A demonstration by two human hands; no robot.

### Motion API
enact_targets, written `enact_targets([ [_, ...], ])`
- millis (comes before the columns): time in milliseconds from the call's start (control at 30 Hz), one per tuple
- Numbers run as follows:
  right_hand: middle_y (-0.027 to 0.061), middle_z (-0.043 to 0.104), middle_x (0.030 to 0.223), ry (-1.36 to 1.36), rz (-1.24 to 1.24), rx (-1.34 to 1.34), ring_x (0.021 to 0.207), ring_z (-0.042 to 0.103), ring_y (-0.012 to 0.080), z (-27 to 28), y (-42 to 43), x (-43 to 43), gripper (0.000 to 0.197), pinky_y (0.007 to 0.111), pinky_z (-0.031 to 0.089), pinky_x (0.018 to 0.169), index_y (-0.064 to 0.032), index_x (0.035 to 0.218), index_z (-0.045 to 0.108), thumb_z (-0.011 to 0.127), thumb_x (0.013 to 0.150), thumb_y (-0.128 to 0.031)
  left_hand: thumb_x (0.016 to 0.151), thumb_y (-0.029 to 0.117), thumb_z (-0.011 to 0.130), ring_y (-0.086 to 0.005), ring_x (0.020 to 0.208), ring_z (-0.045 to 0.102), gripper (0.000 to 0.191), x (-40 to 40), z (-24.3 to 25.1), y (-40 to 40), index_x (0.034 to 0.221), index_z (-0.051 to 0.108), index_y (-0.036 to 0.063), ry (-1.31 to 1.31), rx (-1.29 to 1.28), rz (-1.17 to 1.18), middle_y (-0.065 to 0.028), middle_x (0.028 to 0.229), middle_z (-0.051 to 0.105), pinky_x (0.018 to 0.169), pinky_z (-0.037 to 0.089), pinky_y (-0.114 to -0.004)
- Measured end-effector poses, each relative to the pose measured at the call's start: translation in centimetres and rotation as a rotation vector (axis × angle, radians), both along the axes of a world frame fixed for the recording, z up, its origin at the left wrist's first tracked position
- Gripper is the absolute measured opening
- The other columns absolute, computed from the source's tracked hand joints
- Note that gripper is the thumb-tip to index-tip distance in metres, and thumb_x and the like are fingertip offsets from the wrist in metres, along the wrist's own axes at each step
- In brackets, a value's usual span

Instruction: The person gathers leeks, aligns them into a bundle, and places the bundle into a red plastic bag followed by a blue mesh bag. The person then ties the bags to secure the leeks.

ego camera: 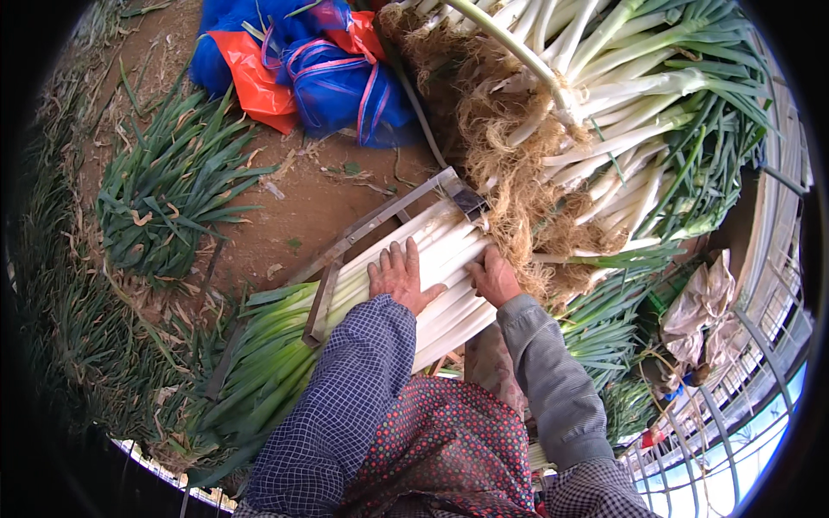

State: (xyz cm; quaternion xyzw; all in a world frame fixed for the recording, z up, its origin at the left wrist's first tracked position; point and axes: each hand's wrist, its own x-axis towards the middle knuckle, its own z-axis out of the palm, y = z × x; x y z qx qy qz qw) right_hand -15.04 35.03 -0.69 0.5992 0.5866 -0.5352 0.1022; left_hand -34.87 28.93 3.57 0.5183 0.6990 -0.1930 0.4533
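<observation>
Long green onions with peeled white stalks (388, 291) lie side by side in a metal frame (363, 230) in front of me. Their green leaves (265, 362) spill out at the lower left. My left hand (398, 275) rests palm down on the white stalks, fingers apart, pressing on them without wrapping round any. At the root end, my right hand (495, 278) is curled against the stalks near the frame's end plate (469, 202). Its fingertips are partly hidden, so I cannot tell whether it grips a stalk.
A large heap of green onions with brown roots (511, 149) lies at the upper right, close to my right hand. Blue netting (350, 84) and an orange-red plastic bag (249, 84) lie on the soil. Green leaf bundles (171, 188) stand to the left. Metal bars (719, 440) edge the right.
</observation>
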Motion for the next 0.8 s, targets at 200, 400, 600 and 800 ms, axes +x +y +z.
enact_targets([
  [200,0.0148,0.060,0.062,0.104,-0.148,-0.211,0.049,0.062,0.0228,1.4,2.6,-2.3,0.017,0.034,0.050,0.040,0.0041,0.088,0.045,0.059,0.089,-0.005,0.079,0.069,0.055,-0.0368,0.130,0.035,0.101,0.3,-1.5,-0.9,0.145,0.025,-0.0004,0.070,0.081,-0.004,-0.0249,0.144,0.032,0.106,0.027,-0.050],
  [400,0.0167,0.060,0.068,0.143,-0.209,-0.252,0.050,0.062,0.0224,1.2,2.7,-2.3,0.017,0.034,0.052,0.039,0.0072,0.090,0.045,0.060,0.087,-0.002,0.078,0.069,0.056,-0.0370,0.127,0.038,0.098,0.4,-1.8,-0.5,0.142,0.031,-0.0014,0.074,0.118,0.015,-0.0252,0.140,0.037,0.105,0.029,-0.049],
  [600,0.0118,0.059,0.061,0.199,-0.265,-0.321,0.046,0.059,0.0188,1.6,2.2,-1.4,0.015,0.032,0.049,0.039,0.0033,0.087,0.046,0.059,0.089,-0.004,0.089,0.051,0.055,-0.0388,0.120,0.046,0.072,-3.2,-1.8,0.6,0.139,0.039,0.0020,-0.138,0.154,0.287,-0.0248,0.134,0.044,0.102,0.037,-0.048],
  [800,0.0094,0.057,0.060,0.217,-0.327,-0.331,0.046,0.057,0.0164,1.3,1.9,-1.2,0.013,0.029,0.047,0.040,0.0020,0.085,0.046,0.057,0.089,-0.002,0.090,0.031,0.058,-0.0415,0.108,0.055,0.048,-17.6,-9.6,4.5,0.125,0.051,-0.0009,0.205,0.616,0.536,-0.0253,0.118,0.057,0.093,0.045,-0.046],
])
